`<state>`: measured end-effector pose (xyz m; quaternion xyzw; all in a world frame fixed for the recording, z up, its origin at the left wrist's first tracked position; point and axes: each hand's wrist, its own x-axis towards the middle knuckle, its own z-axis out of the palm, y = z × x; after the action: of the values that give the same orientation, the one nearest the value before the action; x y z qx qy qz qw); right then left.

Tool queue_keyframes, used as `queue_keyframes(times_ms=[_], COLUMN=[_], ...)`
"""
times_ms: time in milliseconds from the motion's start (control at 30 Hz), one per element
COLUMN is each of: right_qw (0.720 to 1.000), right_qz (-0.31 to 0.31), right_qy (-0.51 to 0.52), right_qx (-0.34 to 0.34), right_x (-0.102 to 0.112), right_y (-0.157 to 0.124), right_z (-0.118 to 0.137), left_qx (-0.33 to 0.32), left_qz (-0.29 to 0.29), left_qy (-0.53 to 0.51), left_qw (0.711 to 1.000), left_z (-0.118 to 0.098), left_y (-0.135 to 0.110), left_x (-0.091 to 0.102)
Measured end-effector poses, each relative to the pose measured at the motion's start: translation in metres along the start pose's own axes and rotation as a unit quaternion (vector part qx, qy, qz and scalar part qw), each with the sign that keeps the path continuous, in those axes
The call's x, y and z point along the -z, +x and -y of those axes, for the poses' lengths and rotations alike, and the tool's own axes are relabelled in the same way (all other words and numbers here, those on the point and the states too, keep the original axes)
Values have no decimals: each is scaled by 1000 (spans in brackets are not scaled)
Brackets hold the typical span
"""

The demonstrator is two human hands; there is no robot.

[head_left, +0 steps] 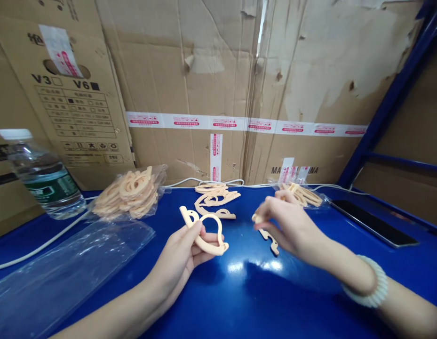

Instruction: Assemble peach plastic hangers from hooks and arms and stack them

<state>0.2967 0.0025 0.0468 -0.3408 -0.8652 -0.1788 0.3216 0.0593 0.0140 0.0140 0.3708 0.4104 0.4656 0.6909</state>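
My left hand (pixel 185 252) is closed around a cream-coloured plastic piece (pixel 213 247) with a large open loop and a flat, holed end, raised above the blue table. Off to the right, my right hand (pixel 292 223) has its thumb and fingers pinched on a small cream piece (pixel 257 218), mostly hidden by the fingers. Below those fingers shows a hook-shaped cream piece (pixel 274 245); whether it is held or lies on the table I cannot tell. Beyond both hands lies a loose group of similar curved cream pieces (pixel 214 197).
A bag of cream pieces (pixel 128 195) sits at left, beside a water bottle (pixel 49 181). An empty clear bag (pixel 73 263) lies in front. At right are another bag of pieces (pixel 306 195) and a phone (pixel 373 222). Cardboard (pixel 190 84) and a white cable (pixel 45 249) border the table (pixel 239 301).
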Motion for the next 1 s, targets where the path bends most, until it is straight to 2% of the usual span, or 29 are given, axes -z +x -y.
queue_keyframes(times_ms=[67, 100, 200, 267, 400, 467, 600, 667, 767, 1000], right_qw=[996, 993, 982, 965, 928, 920, 927, 919, 908, 905], right_qz=[25, 55, 166, 229, 309, 320, 299, 319, 354, 348], right_qy=[53, 59, 77, 125, 208, 219, 200, 197, 182, 171], right_qx=[-72, -84, -52, -35, -24, -50, -109, -119, -134, -173], right_x=[9, 12, 13, 9, 4, 7, 20, 23, 20, 13], right_y=[1, 1, 2, 2, 1, 0, -1, -3, -6, -12], right_z=[-15, -20, -25, -19, -7, -8, -20, -28, -38, -64], left_qx=[0, 5, 17, 16, 14, 13, 18, 16, 13, 13], left_qz=[16, 21, 15, 10, 10, 5, 1, 2, 8, 8], left_qy=[10, 14, 23, 24, 29, 35, 41, 39, 35, 35], left_qw=[1000, 1000, 999, 1000, 999, 999, 999, 999, 999, 999], left_z=[0, 0, 0, 0, -2, -2, -2, -1, 0, 1], left_y=[0, 0, 0, 0, 0, 0, 0, 1, 1, 2], left_x=[1, 1, 1, -1, -1, -1, 0, 1, 2, 4])
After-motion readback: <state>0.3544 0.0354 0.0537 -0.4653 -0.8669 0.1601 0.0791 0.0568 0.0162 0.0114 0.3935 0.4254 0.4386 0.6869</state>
